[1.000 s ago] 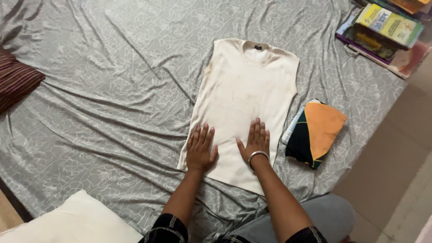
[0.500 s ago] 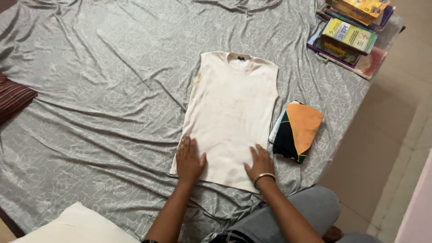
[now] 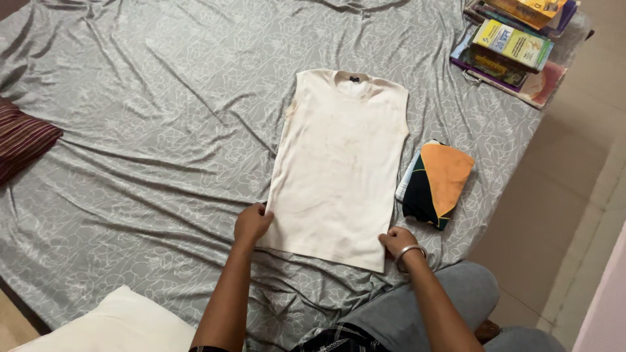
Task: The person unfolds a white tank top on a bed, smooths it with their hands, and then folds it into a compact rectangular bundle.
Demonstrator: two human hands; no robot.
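A cream sleeveless shirt (image 3: 339,163) lies flat on the grey patterned bedsheet (image 3: 143,130), its collar pointing away from me. My left hand (image 3: 252,223) pinches the shirt's near left hem corner. The near right hem corner is gripped by my right hand (image 3: 398,241), which wears a silver bangle. Both sets of fingers are curled onto the fabric edge.
A folded orange, black and green garment (image 3: 437,184) rests just right of the shirt. A stack of books (image 3: 515,45) sits at the bed's far right corner. A striped cushion (image 3: 23,140) lies at the left edge, a white pillow (image 3: 104,326) near me. Tiled floor is on the right.
My hands slid from flat on the shirt's lower middle outward and down to its two hem corners, and their fingers closed on the fabric.
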